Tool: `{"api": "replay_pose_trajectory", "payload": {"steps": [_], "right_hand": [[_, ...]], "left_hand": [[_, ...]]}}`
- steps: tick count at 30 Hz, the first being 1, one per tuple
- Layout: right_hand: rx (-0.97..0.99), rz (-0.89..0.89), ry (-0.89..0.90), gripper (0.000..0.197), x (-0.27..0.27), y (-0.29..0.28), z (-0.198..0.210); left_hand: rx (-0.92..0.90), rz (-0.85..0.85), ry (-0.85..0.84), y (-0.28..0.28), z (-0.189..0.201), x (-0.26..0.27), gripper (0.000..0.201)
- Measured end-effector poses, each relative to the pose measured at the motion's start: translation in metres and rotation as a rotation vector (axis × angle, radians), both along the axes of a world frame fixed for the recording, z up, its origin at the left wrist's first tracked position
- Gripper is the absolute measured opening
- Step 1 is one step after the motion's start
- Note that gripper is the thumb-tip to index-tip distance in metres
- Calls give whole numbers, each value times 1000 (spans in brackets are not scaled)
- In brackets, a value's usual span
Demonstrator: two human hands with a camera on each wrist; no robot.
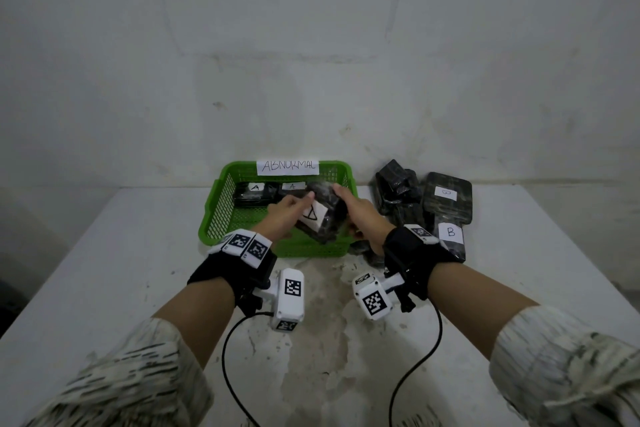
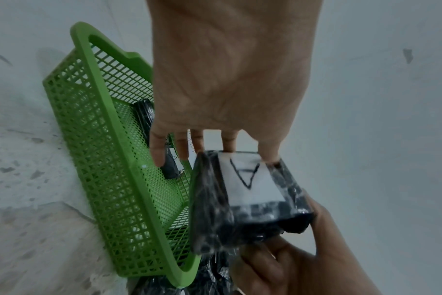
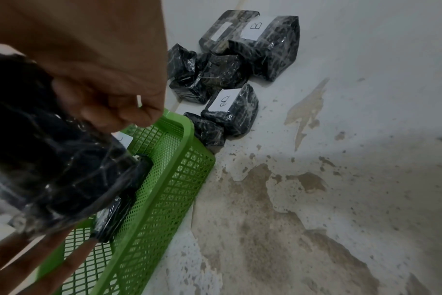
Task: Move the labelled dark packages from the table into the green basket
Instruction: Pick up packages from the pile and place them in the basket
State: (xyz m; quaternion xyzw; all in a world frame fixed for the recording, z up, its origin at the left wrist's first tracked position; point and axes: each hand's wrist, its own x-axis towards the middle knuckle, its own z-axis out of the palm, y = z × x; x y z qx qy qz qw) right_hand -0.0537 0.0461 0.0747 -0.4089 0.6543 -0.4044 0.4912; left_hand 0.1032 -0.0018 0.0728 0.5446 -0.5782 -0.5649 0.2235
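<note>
A dark wrapped package (image 1: 322, 218) with a white label bearing a triangle-like mark hangs tilted over the right part of the green basket (image 1: 211, 215). My right hand (image 1: 360, 215) grips it from the right, fingers curled under it (image 2: 278, 257). My left hand (image 1: 291, 210) reaches in from the left, and its straight fingers (image 2: 270, 153) touch the package's (image 2: 245, 199) far edge. Two packages labelled A (image 1: 254, 194) lie at the back of the basket. In the right wrist view the held package (image 3: 50, 159) fills the left side above the basket (image 3: 184, 151).
A pile of dark packages, some labelled B (image 1: 450, 236) (image 3: 230, 107), lies on the white table (image 1: 104, 270) just right of the basket. A paper sign reading ABNORMAL (image 1: 287, 166) sits on the basket's back rim. The wall stands close behind.
</note>
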Motion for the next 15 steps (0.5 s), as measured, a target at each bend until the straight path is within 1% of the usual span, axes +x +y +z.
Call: {"api": "replay_pose_trajectory", "payload": {"steps": [1, 2, 4, 5, 6, 8, 9, 10, 11, 13, 14, 15], "right_hand": [[33, -11, 25, 85, -1, -2, -2], [59, -14, 60, 86, -2, -4, -3], [71, -32, 109, 72, -2, -5, 0], [76, -35, 120, 70, -3, -6, 1], [80, -33, 121, 75, -3, -8, 0], [89, -1, 69, 106, -1, -10, -4], [96, 28, 26, 117, 1, -10, -6], [89, 46, -27, 118, 2, -11, -11], [62, 36, -85, 108, 3, -10, -11], [13, -20, -126, 76, 4, -11, -11], [-13, -72, -97, 69, 2, -16, -18], [-17, -132, -58, 69, 0, -21, -25]], "left_hand": [[-18, -3, -23, -1, -1, 1, 57], [-33, -13, -18, 0, -2, 1, 51], [-30, -29, 77, 6, 2, 0, 37], [-18, -56, 123, 6, 2, 0, 38], [-9, -105, 155, 8, 3, 1, 43], [16, -176, 156, 10, 3, 2, 47], [29, -156, 146, 8, 1, 2, 46], [47, -112, 155, 6, -1, 2, 44], [77, -48, 188, 5, -2, 1, 42], [158, 103, 298, 1, -8, -2, 42], [199, 173, 352, -3, -12, -3, 43], [236, 241, 398, -5, -16, -4, 43]]}}
